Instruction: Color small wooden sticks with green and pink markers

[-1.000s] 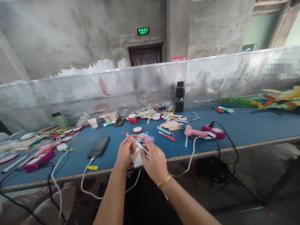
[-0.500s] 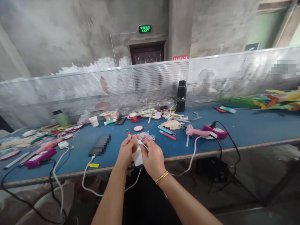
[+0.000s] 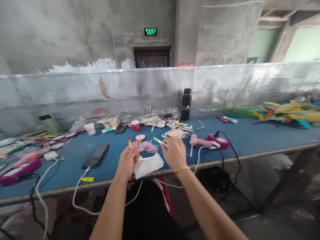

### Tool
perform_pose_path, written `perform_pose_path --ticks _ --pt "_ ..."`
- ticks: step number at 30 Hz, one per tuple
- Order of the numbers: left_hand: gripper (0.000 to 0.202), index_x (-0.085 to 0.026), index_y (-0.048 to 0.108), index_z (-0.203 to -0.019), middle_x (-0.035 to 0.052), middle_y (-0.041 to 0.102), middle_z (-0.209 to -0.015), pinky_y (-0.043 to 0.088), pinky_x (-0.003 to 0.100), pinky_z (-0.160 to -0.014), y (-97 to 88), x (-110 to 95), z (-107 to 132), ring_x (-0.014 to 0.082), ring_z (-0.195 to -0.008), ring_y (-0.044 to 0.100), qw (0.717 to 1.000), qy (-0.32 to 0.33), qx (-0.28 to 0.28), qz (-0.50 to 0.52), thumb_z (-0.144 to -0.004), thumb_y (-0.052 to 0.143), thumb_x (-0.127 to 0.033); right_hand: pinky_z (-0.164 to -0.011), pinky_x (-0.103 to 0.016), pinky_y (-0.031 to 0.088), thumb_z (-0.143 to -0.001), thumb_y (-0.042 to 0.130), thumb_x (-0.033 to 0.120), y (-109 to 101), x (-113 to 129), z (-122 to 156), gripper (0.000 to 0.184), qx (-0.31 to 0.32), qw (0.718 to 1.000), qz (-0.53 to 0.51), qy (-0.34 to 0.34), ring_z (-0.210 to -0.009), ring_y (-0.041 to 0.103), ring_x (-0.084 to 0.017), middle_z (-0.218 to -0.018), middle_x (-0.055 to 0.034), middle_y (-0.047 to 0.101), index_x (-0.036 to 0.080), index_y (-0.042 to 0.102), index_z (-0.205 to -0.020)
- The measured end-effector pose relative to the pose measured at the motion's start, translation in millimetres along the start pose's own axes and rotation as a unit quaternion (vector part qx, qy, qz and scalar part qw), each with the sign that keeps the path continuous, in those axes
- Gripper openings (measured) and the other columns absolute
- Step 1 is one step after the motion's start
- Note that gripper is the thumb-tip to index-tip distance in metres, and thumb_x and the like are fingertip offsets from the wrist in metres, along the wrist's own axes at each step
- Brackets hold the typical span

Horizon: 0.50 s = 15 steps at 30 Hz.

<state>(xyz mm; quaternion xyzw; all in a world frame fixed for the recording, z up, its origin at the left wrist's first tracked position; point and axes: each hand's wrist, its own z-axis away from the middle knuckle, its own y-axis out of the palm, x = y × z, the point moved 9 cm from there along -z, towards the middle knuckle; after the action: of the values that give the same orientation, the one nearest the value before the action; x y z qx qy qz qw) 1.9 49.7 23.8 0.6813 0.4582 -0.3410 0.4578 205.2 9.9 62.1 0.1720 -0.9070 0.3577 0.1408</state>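
My left hand [image 3: 128, 159] is closed around a small stick [image 3: 129, 140] with a red and green end, which points up above the fingers. My right hand [image 3: 175, 154], palm down, has its fingers curled on a pale marker [image 3: 159, 141] that sticks out to the left. A tangle of coloured rubber bands or loops [image 3: 148, 147] lies between and beyond the hands. In front of it is a crumpled white tissue [image 3: 149, 165], beside my left hand. Wooden sticks [image 3: 176, 134] lie just past my right hand.
A pink glue gun [image 3: 200, 141] with cables is at right, near a black bottle [image 3: 186, 105]. A phone [image 3: 96, 156] on a white cable lies left. Red-rimmed discs [image 3: 140, 137], a paper cup [image 3: 90, 129] and a perforated metal screen [image 3: 120, 90] stand behind.
My hands have drawn apart. My right hand has moved right with the pale marker, and my left keeps the stick. The white tissue shows more fully. The view has shifted right.
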Motion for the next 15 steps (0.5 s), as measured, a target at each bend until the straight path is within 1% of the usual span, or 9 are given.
perform_pose_path --ticks 1,3,5,7,10,13,15 --pt "0.060 -0.012 0.072 -0.116 -0.0103 0.032 -0.053 0.010 0.024 -0.049 0.8 0.7 -0.1 0.0052 -0.047 0.022 1.000 -0.003 0.006 -0.005 -0.076 0.084 -0.055 -0.089 -0.037 0.044 -0.095 0.063 0.027 4.1 -16.3 -4.8 0.014 0.016 0.999 0.036 0.026 -0.099 0.062 -0.027 -0.100 -0.0135 0.073 0.019 0.074 -0.093" --pt "0.060 -0.012 0.071 -0.118 -0.0102 0.033 -0.053 0.011 0.024 -0.049 1.0 1.9 0.3 0.0050 -0.047 0.023 1.000 -0.005 0.013 -0.020 -0.076 0.085 -0.053 -0.088 -0.038 0.046 -0.093 0.066 0.027 18.9 -41.6 -10.4 0.015 0.071 0.991 0.097 0.064 -0.107 0.063 -0.031 -0.107 -0.0168 0.074 0.017 0.076 -0.098" --pt "0.058 -0.011 0.072 -0.116 -0.0097 0.034 -0.053 0.012 0.024 -0.049 -0.2 2.5 0.9 0.0049 -0.048 0.024 1.000 -0.005 0.015 -0.026 -0.076 0.085 -0.051 -0.087 -0.037 0.047 -0.092 0.067 0.028 34.9 -54.8 -10.9 0.020 0.125 0.979 0.137 0.082 -0.111 0.064 -0.032 -0.109 -0.0183 0.075 0.015 0.077 -0.103" --pt "0.056 -0.011 0.073 -0.114 -0.0092 0.035 -0.053 0.012 0.024 -0.049 -1.9 2.6 1.5 0.0049 -0.048 0.025 1.000 -0.003 0.013 -0.026 -0.076 0.085 -0.051 -0.085 -0.036 0.048 -0.093 0.066 0.028 46.4 -57.6 -8.1 0.022 0.156 0.971 0.158 0.087 -0.109 0.067 -0.031 -0.108 -0.0183 0.077 0.015 0.077 -0.106" --pt "0.053 -0.012 0.074 -0.112 -0.0091 0.034 -0.053 0.013 0.024 -0.048 -2.8 3.5 2.1 0.0052 -0.048 0.025 0.999 -0.009 0.012 -0.030 -0.076 0.085 -0.049 -0.082 -0.034 0.049 -0.096 0.061 0.024 53.3 -49.7 -3.4 0.021 0.162 0.971 0.162 0.071 -0.105 0.069 -0.028 -0.107 -0.0171 0.078 0.016 0.077 -0.106" --pt "0.050 -0.013 0.075 -0.111 -0.0091 0.032 -0.053 0.013 0.023 -0.048 -1.7 3.6 2.1 0.0053 -0.048 0.024 0.999 -0.009 0.012 -0.032 -0.077 0.084 -0.048 -0.083 -0.033 0.049 -0.097 0.060 0.029 51.9 -42.9 -5.1 0.021 0.169 0.974 0.144 0.048 -0.104 0.070 -0.027 -0.106 -0.0143 0.078 0.019 0.078 -0.105" --pt "0.049 -0.012 0.076 -0.109 -0.0095 0.030 -0.053 0.012 0.024 -0.048 -1.3 3.5 1.6 0.0051 -0.047 0.023 1.000 -0.007 0.009 -0.027 -0.077 0.085 -0.047 -0.085 -0.032 0.049 -0.098 0.059 0.032 45.0 -45.1 -14.4 0.024 0.172 0.974 0.139 0.045 -0.105 0.071 -0.026 -0.107 -0.0140 0.079 0.020 0.079 -0.106"
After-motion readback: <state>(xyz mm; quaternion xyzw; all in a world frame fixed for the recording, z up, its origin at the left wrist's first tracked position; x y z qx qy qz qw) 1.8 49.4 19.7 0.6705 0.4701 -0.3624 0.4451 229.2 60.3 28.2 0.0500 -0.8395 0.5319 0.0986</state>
